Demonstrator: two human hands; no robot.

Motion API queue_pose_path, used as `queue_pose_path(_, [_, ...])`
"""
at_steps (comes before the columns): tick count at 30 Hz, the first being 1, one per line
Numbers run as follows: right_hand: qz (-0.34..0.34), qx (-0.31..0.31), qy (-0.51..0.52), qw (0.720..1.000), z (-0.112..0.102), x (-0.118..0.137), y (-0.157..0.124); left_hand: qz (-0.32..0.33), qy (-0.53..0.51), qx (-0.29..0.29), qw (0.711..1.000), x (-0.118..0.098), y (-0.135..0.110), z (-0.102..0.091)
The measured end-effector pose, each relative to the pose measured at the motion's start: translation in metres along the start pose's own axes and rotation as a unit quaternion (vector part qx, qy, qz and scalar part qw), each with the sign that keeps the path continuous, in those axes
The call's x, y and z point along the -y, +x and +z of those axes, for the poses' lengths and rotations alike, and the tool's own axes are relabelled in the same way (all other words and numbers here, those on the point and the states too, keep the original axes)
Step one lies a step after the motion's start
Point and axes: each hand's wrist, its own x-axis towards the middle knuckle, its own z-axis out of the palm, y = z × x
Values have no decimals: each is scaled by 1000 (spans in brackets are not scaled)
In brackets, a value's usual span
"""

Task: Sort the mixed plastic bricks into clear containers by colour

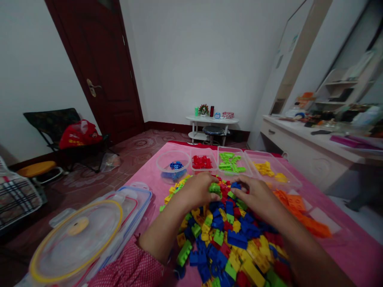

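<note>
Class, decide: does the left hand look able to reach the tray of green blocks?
Probably yes: the left hand, holding a green block, sits just short of the green tray, with nothing standing between them.

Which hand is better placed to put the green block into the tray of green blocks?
Probably left. The left hand pinches the green block, and the green tray lies just beyond it. The right hand rests on the pile; what it holds is unclear.

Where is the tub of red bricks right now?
In the head view the red-brick tub is at the pink table's far side, second from left, between the round blue-brick tub and the green-brick tray, just beyond the left hand gripping a green brick.
</note>
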Motion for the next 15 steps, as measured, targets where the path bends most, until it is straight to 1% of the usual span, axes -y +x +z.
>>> queue_pose_path(2, [4,28,-5,1000,-4,-7,-1,4,55,42,998,-8,-1,5])
queue_pose_path(4, [8,76,-18,997,-5,-10,-3,-8,102,76,992,-15,-2,7])
queue_pose_path(6, [7,117,-33,993,0,-12,-5,-15,135,102,986,-19,-2,7])
queue_pose_path(7, [3,127,-39,991,4,-12,-7,-14,145,111,983,-20,-3,7])
queue_pose_path(11, [-19,137,-54,989,22,-11,-11,7,146,136,980,-21,-5,4])
queue_pose_path(13, [-26,140,-65,988,29,-9,-11,2,139,145,980,-21,-5,3])
queue_pose_path(15, [-31,135,-69,988,31,-7,-11,-11,130,136,982,-20,-5,4])
